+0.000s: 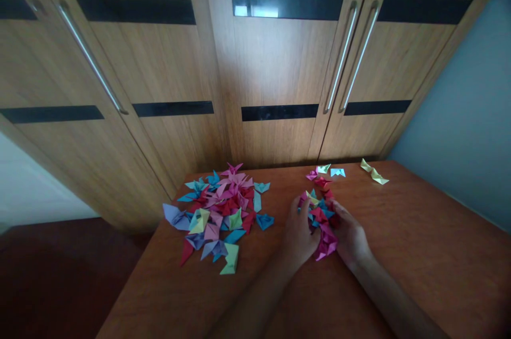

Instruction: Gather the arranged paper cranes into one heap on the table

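Between my two hands is a bunch of small folded paper pieces (pixel 319 215) in pink, red, blue and yellow, low over the table or on it. My left hand (pixel 300 232) curls round the bunch from the left, thumb and fingers against the paper. From the right, my right hand (pixel 351 235) presses in, its fingers partly hidden behind the pieces. A magenta folded piece (pixel 327 243) sticks out toward me below the bunch. To the left lies a large loose heap of folded paper pieces (pixel 229 198) in many colours.
The reddish-brown wooden table (pixel 419 254) meets a wood-fronted wardrobe (pixel 275 62) at its back edge. Near that edge lie a pale blue folded piece (pixel 337 172), a red one (pixel 322 182) and yellow ones (pixel 375 173). A blue-grey wall (pixel 463 126) stands at the right.
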`<state>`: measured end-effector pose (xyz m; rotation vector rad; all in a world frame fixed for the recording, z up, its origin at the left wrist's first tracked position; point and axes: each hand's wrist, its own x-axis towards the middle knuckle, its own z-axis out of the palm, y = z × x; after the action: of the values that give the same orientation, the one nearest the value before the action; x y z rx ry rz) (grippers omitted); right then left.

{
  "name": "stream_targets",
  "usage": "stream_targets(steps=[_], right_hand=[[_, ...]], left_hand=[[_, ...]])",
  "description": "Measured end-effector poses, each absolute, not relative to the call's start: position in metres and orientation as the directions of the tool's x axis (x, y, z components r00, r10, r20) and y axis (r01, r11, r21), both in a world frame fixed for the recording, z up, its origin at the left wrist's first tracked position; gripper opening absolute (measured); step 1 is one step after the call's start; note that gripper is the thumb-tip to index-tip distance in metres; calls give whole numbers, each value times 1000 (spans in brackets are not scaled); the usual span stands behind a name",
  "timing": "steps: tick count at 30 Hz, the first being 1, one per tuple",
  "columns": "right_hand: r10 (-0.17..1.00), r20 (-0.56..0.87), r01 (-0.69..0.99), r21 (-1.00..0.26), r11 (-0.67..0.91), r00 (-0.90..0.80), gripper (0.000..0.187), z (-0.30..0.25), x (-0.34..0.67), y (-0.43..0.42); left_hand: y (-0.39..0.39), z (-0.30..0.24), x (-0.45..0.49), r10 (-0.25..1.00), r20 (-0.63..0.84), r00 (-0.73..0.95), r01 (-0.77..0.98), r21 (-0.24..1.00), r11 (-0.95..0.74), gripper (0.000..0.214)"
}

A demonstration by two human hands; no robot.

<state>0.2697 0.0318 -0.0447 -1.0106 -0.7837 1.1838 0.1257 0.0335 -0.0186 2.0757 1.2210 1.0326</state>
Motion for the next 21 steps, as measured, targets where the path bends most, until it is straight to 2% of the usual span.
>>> stream_targets(steps=[4, 7, 13, 17, 21], right_hand=[[989, -70, -507, -862, 6, 132, 34, -32, 216, 32], [998, -53, -556, -831, -27, 31, 34, -13, 174, 37], [963, -47, -478, -861, -173, -264, 36, 29, 114, 45], [951, 62, -384, -921, -63, -305, 36, 35, 108, 53], [964, 219, -145, -969, 198, -149, 33, 17, 147, 70]], left_hand=[[20, -1, 84, 906, 368, 208, 531, 735, -421, 75], [9, 22, 42, 885, 426, 187, 602, 662, -446, 67], [-9, 47, -54, 877, 474, 80, 810, 481, -335, 58], [-15, 42, -100, 867, 472, 160, 862, 362, -356, 51], [-23, 39, -104, 832, 505, 230, 873, 270, -406, 46]])
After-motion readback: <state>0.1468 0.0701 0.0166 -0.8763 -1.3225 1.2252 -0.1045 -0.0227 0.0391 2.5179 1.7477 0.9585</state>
